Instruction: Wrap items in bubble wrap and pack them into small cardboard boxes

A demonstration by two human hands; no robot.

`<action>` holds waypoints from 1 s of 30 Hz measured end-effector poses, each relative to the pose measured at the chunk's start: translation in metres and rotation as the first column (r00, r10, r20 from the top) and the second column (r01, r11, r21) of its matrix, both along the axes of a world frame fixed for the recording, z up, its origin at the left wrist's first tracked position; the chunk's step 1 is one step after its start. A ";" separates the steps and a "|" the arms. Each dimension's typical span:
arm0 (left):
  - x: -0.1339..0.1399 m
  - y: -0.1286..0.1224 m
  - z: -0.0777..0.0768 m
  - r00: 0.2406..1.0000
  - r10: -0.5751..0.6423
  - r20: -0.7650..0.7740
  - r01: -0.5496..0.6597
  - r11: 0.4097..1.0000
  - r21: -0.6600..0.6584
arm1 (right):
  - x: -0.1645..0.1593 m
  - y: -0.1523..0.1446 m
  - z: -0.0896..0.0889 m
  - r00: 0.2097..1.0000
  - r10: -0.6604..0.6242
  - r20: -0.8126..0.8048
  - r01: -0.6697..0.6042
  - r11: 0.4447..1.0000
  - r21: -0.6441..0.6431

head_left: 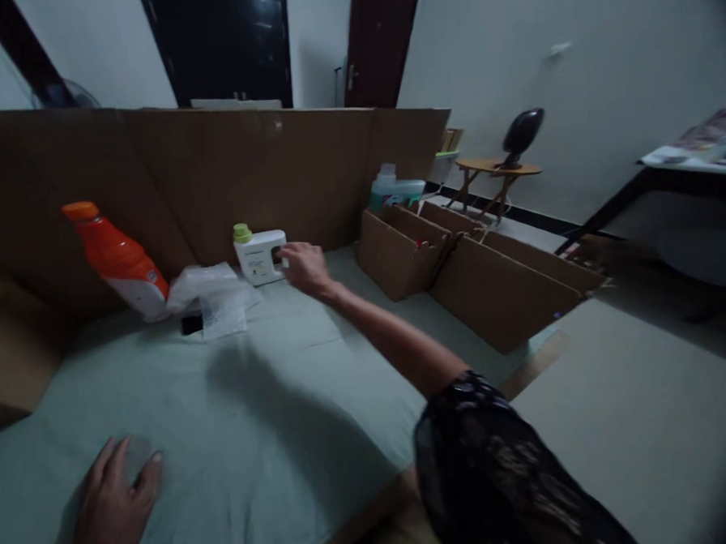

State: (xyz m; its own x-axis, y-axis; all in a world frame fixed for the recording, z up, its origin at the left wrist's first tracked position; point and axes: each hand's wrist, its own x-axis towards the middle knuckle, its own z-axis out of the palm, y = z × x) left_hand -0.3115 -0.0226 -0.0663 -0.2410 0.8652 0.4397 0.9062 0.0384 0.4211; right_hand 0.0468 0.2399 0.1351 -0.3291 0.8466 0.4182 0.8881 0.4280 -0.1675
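Observation:
A white bottle [256, 260] with a yellow-green cap stands near the cardboard wall, leaning slightly. At its handle side is my right hand [305, 268], its fingers curled in around the handle. My left hand [113, 504] rests low on the pale green cloth [226, 441], thumb and fingers apart, holding nothing. Left of the white bottle lies crumpled clear plastic wrap [221, 291], with a small black item [191, 324] at its edge. Beside the wrap a large orange bottle [119, 256] with an orange cap leans to the left.
Two open cardboard boxes [398, 254] [504, 297] stand at the right, with a teal bottle [395, 191] behind them. Another cardboard box [14, 355] is at the far left. A cardboard wall [241, 165] runs along the back. Farther off is a small wooden table [497, 167].

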 end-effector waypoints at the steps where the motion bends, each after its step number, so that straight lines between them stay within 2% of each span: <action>1: 0.004 0.000 0.004 1.000 0.023 0.006 -0.023 1.000 0.012 | 0.026 -0.004 0.000 1.000 -0.031 0.005 0.031 1.000 0.006; 2: 0.007 0.001 0.008 0.999 0.039 0.009 -0.039 0.999 0.007 | 0.053 -0.005 0.000 0.997 -0.077 0.005 0.077 0.997 0.019; 3: 0.010 0.001 0.011 0.999 0.046 0.013 -0.046 0.999 -0.003 | 0.080 -0.003 0.002 0.978 -0.207 0.011 0.206 0.977 0.064; 4: 0.011 0.002 0.014 0.998 0.053 0.016 -0.053 0.998 -0.020 | 0.106 0.000 0.004 0.938 -0.348 -0.005 0.346 0.931 0.114; 5: 0.013 0.003 0.015 0.998 0.064 0.019 -0.064 0.997 -0.033 | 0.129 0.004 0.007 0.909 -0.416 -0.029 0.416 0.901 0.124; 8: 0.014 0.003 0.015 0.995 0.103 0.011 -0.102 0.994 -0.047 | 0.181 0.014 0.019 0.876 -0.476 -0.074 0.482 0.869 0.111; 12: 0.016 0.003 0.014 0.991 0.133 0.007 -0.132 0.990 -0.047 | 0.210 0.012 0.032 0.871 -0.474 -0.133 0.490 0.857 0.157; 16: 0.019 0.005 0.016 0.988 0.154 0.024 -0.152 0.987 -0.054 | 0.214 0.007 0.038 0.880 -0.451 -0.151 0.466 0.880 0.090; 21: 0.017 0.005 0.011 0.988 0.149 0.048 -0.149 0.989 -0.013 | 0.198 -0.025 0.046 0.949 -0.312 -0.042 0.313 0.950 0.010; 26: 0.012 0.005 0.011 0.985 0.153 0.080 -0.155 0.988 0.012 | 0.158 -0.098 0.045 0.984 -0.141 0.105 0.145 0.989 -0.027; 28: 0.014 0.005 0.017 0.981 0.152 0.119 -0.155 0.988 0.014 | 0.134 -0.135 0.038 0.990 0.004 0.138 0.003 0.999 -0.047; 30: 0.021 0.000 0.025 0.970 0.149 0.193 -0.153 0.988 0.006 | 0.109 -0.176 0.032 0.966 0.210 0.153 -0.204 0.978 -0.052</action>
